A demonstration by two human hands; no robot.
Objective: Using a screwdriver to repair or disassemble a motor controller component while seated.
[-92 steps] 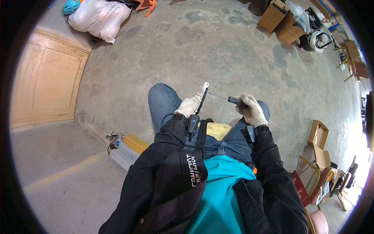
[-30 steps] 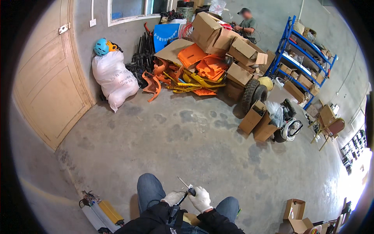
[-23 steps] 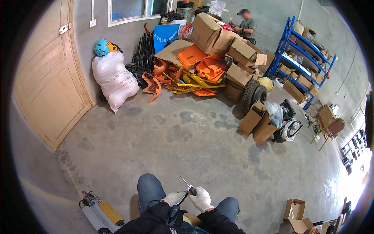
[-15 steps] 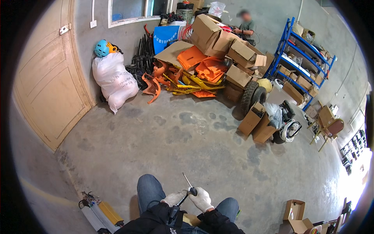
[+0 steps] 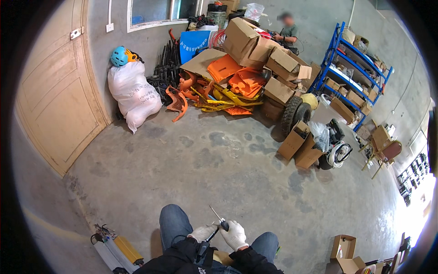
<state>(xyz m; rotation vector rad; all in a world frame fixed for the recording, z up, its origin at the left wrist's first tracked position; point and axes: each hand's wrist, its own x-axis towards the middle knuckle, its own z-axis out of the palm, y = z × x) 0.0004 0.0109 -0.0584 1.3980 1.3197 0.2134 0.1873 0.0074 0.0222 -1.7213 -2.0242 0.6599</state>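
Note:
Both my hands wear white gloves and are close together between my knees. My right hand point(image 5: 235, 236) is closed around the dark handle of a screwdriver point(image 5: 217, 214), whose thin metal shaft points up and to the left. Beside it, my left hand point(image 5: 202, 233) is closed, with its fingertips near the handle; whatever it holds is too small or hidden to make out. A black device with a thin stalk point(image 5: 203, 248) hangs at my chest, in front of the hands. Part of a brown cardboard surface point(image 5: 222, 257) shows below them, in my lap.
A silver and gold metal case with wires point(image 5: 127, 249) lies at my left. Open cardboard boxes point(image 5: 343, 247) sit at the right. Across the concrete floor point(image 5: 205, 169) are piled orange and yellow panels point(image 5: 246, 82), tires point(image 5: 292, 113), blue shelving point(image 5: 335, 55) and another person point(image 5: 288, 32).
The screwdriver's tip has swung slightly to the left, and my right hand has shifted a little left with it. My left hand stays almost in place.

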